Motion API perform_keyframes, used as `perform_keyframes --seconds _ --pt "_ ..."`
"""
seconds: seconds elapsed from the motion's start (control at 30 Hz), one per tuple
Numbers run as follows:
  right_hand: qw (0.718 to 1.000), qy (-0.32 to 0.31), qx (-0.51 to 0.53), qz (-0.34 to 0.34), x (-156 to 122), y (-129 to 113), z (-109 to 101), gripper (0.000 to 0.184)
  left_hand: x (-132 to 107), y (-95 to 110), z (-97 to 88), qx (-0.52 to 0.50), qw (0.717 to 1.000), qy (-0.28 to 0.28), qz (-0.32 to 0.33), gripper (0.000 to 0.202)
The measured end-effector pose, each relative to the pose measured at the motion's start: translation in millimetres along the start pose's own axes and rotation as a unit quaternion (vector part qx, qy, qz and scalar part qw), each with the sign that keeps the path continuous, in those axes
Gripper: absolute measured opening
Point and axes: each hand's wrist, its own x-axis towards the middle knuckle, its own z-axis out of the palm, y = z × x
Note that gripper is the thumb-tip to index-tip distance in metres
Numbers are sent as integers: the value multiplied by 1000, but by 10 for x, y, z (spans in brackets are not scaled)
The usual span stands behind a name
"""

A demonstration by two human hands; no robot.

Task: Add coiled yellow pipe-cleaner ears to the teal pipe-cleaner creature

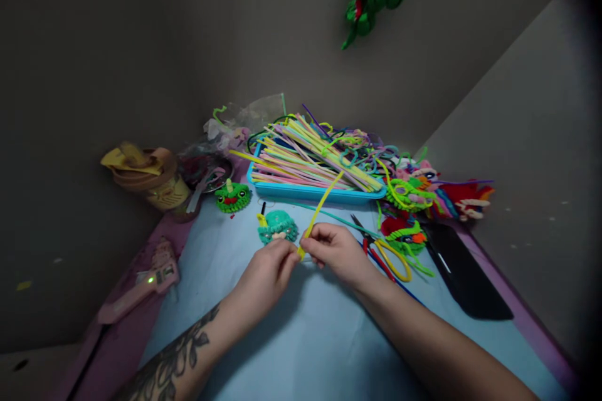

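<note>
My left hand (270, 272) and my right hand (336, 252) meet over the light blue mat (301, 332), and both pinch the near end of a yellow pipe cleaner (322, 203). It slants up and away toward the blue tray (310, 191). A teal fuzzy figure (277, 227) lies just beyond my left fingertips. Scissors with red and yellow handles (388, 258) rest to the right of my right hand.
The tray holds several pastel pipe cleaners (310, 156). A green frog figure (232, 196) sits to its left, colourful figures (423, 200) to its right. A pink glue gun (141, 288) lies at the left edge, a dark flat object (463, 279) at right, a tan cup (150, 178) behind.
</note>
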Motion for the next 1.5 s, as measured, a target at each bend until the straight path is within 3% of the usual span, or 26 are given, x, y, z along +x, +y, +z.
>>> perform_keyframes --seconds 0.2,0.47,0.7,0.97,1.07,1.27,1.37,1.5 --pt "998 55 22 -26 18 16 -29 25 24 0 31 -86 995 37 -45 15" --pt "998 54 33 -26 -17 20 18 28 25 45 67 -178 976 61 -112 20" --pt "993 44 103 -27 2 62 42 26 5 59 70 -219 967 64 -112 22" --pt "978 13 201 58 -1 0 82 31 -41 49 30 -148 985 71 -42 20" --pt "984 18 172 49 10 -1 56 32 -29 37 36 -152 984 72 -53 20" --pt "997 58 14 -54 29 27 3 26 17 77 55 -224 966 68 -113 24" --pt "997 40 -24 -54 10 41 22 24 31 67 61 -272 950 77 -130 27" --pt "999 21 -13 -40 -21 46 64 23 42 8 64 -373 913 49 -156 30"
